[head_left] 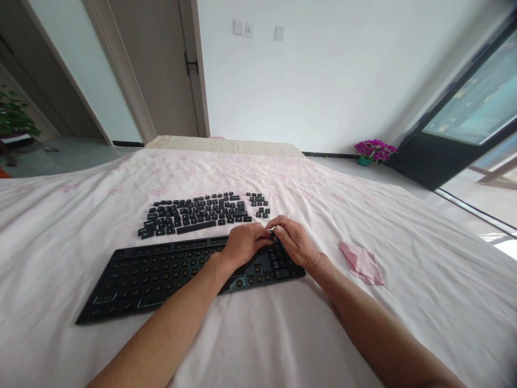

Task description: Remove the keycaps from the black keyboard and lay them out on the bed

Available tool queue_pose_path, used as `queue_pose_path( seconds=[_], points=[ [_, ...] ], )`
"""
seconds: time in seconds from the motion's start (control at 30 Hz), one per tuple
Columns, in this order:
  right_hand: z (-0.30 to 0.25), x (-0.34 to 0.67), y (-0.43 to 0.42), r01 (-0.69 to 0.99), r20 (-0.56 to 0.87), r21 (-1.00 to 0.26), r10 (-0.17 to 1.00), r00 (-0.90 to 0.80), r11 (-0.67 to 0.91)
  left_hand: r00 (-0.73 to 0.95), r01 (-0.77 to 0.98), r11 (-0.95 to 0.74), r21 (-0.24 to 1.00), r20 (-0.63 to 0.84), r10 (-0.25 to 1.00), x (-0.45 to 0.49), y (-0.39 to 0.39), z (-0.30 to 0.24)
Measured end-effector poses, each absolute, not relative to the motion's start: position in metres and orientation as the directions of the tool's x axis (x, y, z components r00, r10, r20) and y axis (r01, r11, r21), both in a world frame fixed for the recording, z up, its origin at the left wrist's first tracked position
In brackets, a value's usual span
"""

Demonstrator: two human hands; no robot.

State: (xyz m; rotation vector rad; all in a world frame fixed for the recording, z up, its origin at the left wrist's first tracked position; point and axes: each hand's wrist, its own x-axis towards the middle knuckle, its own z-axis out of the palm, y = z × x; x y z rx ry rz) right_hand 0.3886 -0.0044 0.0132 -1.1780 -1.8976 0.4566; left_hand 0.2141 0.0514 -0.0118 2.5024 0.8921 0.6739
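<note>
A black keyboard (pixel 173 269) lies at a slant on the bedspread, most of its key places bare. Keycaps remain on the number pad (pixel 280 258) at its right end. My right hand (pixel 297 242) is closed over the top of that pad, with the thin wire of a wire keycap puller (pixel 287 216) sticking up from its fingers. Close beside it, my left hand (pixel 246 242) has its fingers pinched together at the keyboard's upper edge; what they hold is hidden. Behind the keyboard, loose black keycaps (pixel 202 210) lie in rows, a long space bar (pixel 196 227) among them.
A folded pink cloth (pixel 361 262) and a white strip-like object (pixel 341 226) lie to the right on the wrinkled, flowered bedspread (pixel 424 302). Beyond the bed are a white wall, a door (pixel 157 64) and a pot of purple flowers (pixel 375 151).
</note>
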Motion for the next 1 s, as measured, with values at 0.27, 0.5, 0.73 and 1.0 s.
queue_pose_path(
  seconds=[0.27, 0.5, 0.73, 1.0],
  points=[
    [-0.003, 0.382, -0.007, 0.524, 0.637, -0.642, 0.770, -0.041, 0.559, 0.670, 0.423, -0.756, 0.500, 0.389, 0.632, 0.218, 0.041, -0.010],
    [0.007, 0.384, -0.006, 0.529, 0.603, -0.644, 0.792, -0.094, 0.552, 0.559, 0.412, -0.672, 0.615, 0.412, 0.719, 0.222, 0.042, -0.011],
    [0.004, 0.396, -0.001, 0.672, 0.399, -0.651, 0.912, -0.092, 0.352, 0.432, 0.289, -0.553, 0.781, 0.410, 0.804, 0.220, 0.053, -0.015],
    [0.006, 0.386, 0.003, 0.816, 0.316, -0.493, 0.936, -0.155, 0.302, 0.345, 0.280, -0.487, 0.827, 0.387, 0.855, 0.221, 0.049, -0.015]
  ],
)
